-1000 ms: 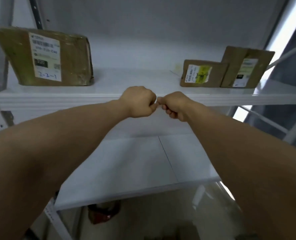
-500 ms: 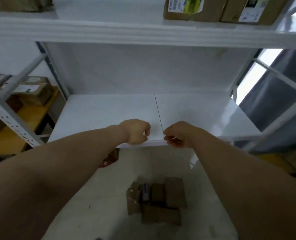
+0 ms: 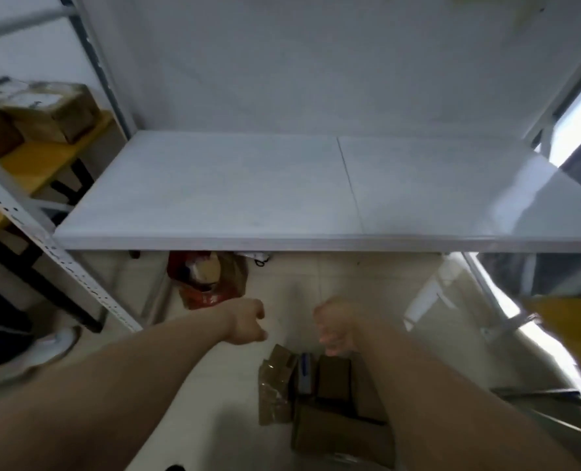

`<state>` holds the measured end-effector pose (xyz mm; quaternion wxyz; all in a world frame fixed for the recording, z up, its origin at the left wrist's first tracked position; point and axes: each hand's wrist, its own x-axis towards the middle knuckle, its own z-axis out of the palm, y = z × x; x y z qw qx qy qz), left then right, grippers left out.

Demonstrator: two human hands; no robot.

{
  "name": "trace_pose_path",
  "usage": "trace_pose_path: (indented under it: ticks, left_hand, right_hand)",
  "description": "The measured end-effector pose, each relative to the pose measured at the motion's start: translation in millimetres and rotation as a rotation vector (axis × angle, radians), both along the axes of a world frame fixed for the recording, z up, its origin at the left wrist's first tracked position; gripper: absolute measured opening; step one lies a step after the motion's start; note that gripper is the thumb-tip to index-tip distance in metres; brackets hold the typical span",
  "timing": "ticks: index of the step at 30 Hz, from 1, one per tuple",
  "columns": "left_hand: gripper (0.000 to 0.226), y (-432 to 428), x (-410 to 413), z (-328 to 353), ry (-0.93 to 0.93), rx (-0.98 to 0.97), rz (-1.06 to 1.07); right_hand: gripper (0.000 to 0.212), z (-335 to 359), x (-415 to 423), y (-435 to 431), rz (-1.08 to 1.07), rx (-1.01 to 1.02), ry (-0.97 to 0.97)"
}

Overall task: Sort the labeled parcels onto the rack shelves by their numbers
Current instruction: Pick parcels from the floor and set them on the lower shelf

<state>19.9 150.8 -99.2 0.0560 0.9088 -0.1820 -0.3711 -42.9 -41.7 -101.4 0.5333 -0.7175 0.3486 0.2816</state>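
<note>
Several brown cardboard parcels (image 3: 319,396) lie in a heap on the pale floor, low in the middle of the view. My left hand (image 3: 248,322) hangs above and left of the heap with fingers curled, holding nothing. My right hand (image 3: 335,326) hovers just above the heap's top edge, fingers curled and hanging down, also holding nothing. Beyond my hands a white rack shelf (image 3: 214,198) spans the view with nothing on it. My right forearm hides part of the heap.
A red and brown bag (image 3: 204,280) sits on the floor under the shelf. The rack's perforated white post (image 3: 61,263) slants at left. More parcels (image 3: 44,110) rest on a yellow table at far left. A white shoe (image 3: 41,351) is at lower left.
The view has dropped from the upper shelf with its labeled parcels to the lower shelf and floor. My hands have come down and moved apart, now over the floor heap.
</note>
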Motion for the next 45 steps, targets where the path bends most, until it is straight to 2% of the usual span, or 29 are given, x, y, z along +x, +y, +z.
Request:
trace_pose_path:
  ticks: [4,9,12,17,19,22,24,26,28,34,37,39,41,43,45]
  left_hand:
    - [0.077,0,-7,-129,0.022,-0.038,0.100]
    - [0.087,-19,-8,-262,0.017,-0.024,0.129]
    - [0.098,-31,-13,-322,0.026,0.017,0.065]
    - [0.115,-41,-24,-400,0.013,-0.019,0.200]
    - [0.109,-42,-30,-414,-0.051,-0.060,0.218]
    - [0.080,-43,-31,-409,-0.139,-0.161,0.275]
    - [0.059,-46,-20,-396,-0.130,-0.172,0.250]
    - [0.044,-50,-12,-385,-0.076,-0.146,0.167]
    - [0.038,-56,-11,-381,-0.034,-0.133,0.096]
    - [0.039,-58,-8,-400,-0.010,-0.143,0.087]
    - [0.032,-46,-7,-409,0.071,-0.185,0.143]
    - [0.031,-38,-5,-410,0.108,-0.241,0.228]
    - [0.035,-35,0,-414,0.136,-0.290,0.287]
    - [0.040,-35,5,-415,0.185,-0.314,0.311]
    - [0.042,-36,7,-418,0.219,-0.357,0.367]
  right_hand:
    - [0.008,-97,-3,6,-0.034,0.037,0.064]
    - [0.019,-220,7,0,-0.103,-0.002,-0.006]
    - [0.031,-284,11,-5,-0.112,-0.010,-0.069]
    - [0.018,-348,16,-10,-0.143,0.000,-0.119]
    - [0.018,-356,14,-9,-0.147,-0.006,-0.119]
    - [0.014,-348,7,-15,-0.128,-0.019,-0.098]
    - [0.008,-339,12,-24,-0.080,-0.070,-0.126]
    - [0.026,-338,20,-33,0.014,-0.166,-0.165]
    - [0.042,-350,26,-33,0.121,-0.265,-0.183]
    - [0.051,-410,33,-6,0.452,-0.312,-0.238]
    - [0.096,-430,31,-1,0.608,-0.372,-0.215]
    - [0.106,-439,26,0,0.653,-0.413,-0.229]
    - [0.101,-451,18,2,0.618,-0.395,-0.306]
    - [0.099,-461,15,4,0.449,-0.221,-0.368]
    - [0.080,-472,16,4,0.263,-0.063,-0.409]
